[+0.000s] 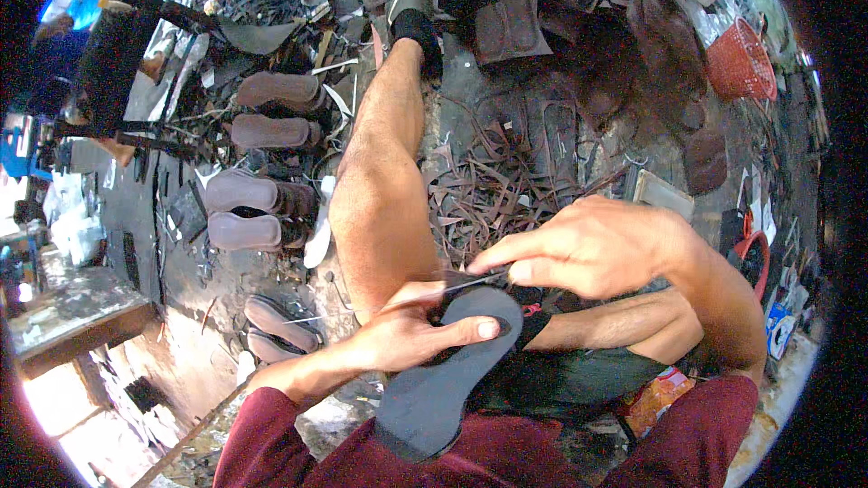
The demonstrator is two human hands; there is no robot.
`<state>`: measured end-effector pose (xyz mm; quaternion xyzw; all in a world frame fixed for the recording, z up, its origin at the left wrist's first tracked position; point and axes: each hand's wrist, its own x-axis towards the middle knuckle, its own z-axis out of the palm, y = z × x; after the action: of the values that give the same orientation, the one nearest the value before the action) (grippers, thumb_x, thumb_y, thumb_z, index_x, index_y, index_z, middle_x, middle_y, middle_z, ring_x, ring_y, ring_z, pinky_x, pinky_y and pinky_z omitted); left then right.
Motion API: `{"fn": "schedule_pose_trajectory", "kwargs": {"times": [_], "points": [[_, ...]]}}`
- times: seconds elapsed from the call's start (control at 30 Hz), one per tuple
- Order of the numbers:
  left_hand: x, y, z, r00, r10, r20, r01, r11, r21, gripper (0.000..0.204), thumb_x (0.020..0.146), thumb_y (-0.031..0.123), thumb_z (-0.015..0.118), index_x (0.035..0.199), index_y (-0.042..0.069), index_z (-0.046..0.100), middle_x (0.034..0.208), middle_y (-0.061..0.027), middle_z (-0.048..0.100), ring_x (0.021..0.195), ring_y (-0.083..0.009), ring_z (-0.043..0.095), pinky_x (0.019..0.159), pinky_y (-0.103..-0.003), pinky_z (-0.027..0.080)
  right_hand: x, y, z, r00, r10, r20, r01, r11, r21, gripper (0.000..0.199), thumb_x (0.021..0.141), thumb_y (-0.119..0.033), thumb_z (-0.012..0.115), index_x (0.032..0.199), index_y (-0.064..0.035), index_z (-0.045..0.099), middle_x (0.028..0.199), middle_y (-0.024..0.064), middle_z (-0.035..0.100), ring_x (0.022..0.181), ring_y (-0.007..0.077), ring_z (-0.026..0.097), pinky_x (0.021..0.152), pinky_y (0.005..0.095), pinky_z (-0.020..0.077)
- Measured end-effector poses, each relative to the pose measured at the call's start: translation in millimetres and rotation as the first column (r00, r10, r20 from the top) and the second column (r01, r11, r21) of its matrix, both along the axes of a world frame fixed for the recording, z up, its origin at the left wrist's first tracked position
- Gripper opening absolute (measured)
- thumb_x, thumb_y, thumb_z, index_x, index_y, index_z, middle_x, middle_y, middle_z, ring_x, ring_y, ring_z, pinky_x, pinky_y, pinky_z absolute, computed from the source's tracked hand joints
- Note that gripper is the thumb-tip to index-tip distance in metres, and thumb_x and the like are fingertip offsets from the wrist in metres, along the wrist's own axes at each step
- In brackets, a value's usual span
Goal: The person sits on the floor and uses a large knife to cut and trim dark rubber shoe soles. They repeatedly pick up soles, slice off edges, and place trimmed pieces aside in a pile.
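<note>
A grey shoe sole [443, 380] lies tilted over my lap, its toe end pointing away from me. My left hand [407, 334] grips it near that end, the thumb pressed flat on its upper face. With my right hand [597, 248] I hold a thin metal blade [477, 282], pinched between thumb and fingers. The blade runs along the far edge of the sole, close to my left fingers. Its handle is hidden inside my right hand.
Cut strips [502, 181] are heaped on the floor beyond my hands. Stacked soles [244, 230] stand left of my outstretched leg [380, 190], with a loose pair [280, 325] nearer. Dark sheets [511, 23] lie at the back; a red basket [741, 59] stands far right. A bench [81, 334] is at left.
</note>
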<state>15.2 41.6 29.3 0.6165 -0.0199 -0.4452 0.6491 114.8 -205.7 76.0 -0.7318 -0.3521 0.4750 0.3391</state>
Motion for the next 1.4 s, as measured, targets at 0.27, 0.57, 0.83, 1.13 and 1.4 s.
{"fn": "schedule_pose_trajectory", "kwargs": {"times": [0.27,0.57,0.83,1.13,1.4], "points": [[-13,-17,-33,0.947,0.319,-0.028,-0.220,0.585,-0.780,0.074,0.093,0.047,0.056,0.155,0.020,0.027,0.148,-0.0171,0.042,0.137,-0.0378,0.041,0.113,-0.055,0.031,-133,-50,8,0.383,-0.893,-0.237,0.909,0.318,0.271,0.041,0.103,-0.019,0.047,0.141,-0.0041,0.051,0.079,-0.0022,0.058,0.065,0.0052,0.046,0.060,0.0215,0.0396],[13,-142,43,0.762,0.628,-0.157,-0.635,0.680,-0.366,0.049,0.082,0.000,0.074,0.125,-0.001,0.050,0.116,-0.0131,0.064,0.102,-0.0227,0.065,0.091,-0.037,0.054,-188,-33,-38,0.067,-0.994,-0.091,0.849,0.009,0.528,0.049,0.105,-0.024,0.044,0.147,0.0015,0.040,0.087,0.0033,0.055,0.072,0.0086,0.047,0.067,0.0218,0.0413],[4,-103,23,0.653,0.702,-0.284,-0.757,0.595,-0.271,0.050,0.084,0.001,0.071,0.127,0.001,0.047,0.113,-0.0114,0.064,0.101,-0.0235,0.066,0.090,-0.039,0.056,-274,-44,-86,0.122,-0.949,0.290,0.853,0.250,0.459,0.032,0.099,-0.012,0.050,0.123,0.0053,0.061,0.099,0.0209,0.068,0.086,0.0344,0.068,0.076,0.0399,0.0518],[-13,-73,-12,0.637,0.767,-0.075,-0.770,0.635,-0.055,0.028,0.092,0.028,0.056,0.113,0.011,0.060,0.091,-0.0040,0.064,0.076,-0.0200,0.062,0.065,-0.037,0.055,-215,-14,-69,0.296,-0.881,0.370,0.811,0.436,0.390,0.031,0.095,-0.009,0.055,0.124,-0.0039,0.063,0.078,0.0125,0.059,0.063,0.0291,0.057,0.059,0.0381,0.0455],[-6,-65,-20,0.512,0.839,-0.183,-0.857,0.514,-0.042,0.032,0.094,0.037,0.055,0.109,0.010,0.061,0.088,-0.0040,0.066,0.073,-0.0198,0.065,0.061,-0.037,0.055,-237,-8,-73,0.245,-0.914,0.325,0.844,0.366,0.393,0.039,0.086,-0.008,0.065,0.124,-0.0133,0.067,0.074,0.0089,0.059,0.062,0.0281,0.060,0.057,0.0383,0.0491]]}}
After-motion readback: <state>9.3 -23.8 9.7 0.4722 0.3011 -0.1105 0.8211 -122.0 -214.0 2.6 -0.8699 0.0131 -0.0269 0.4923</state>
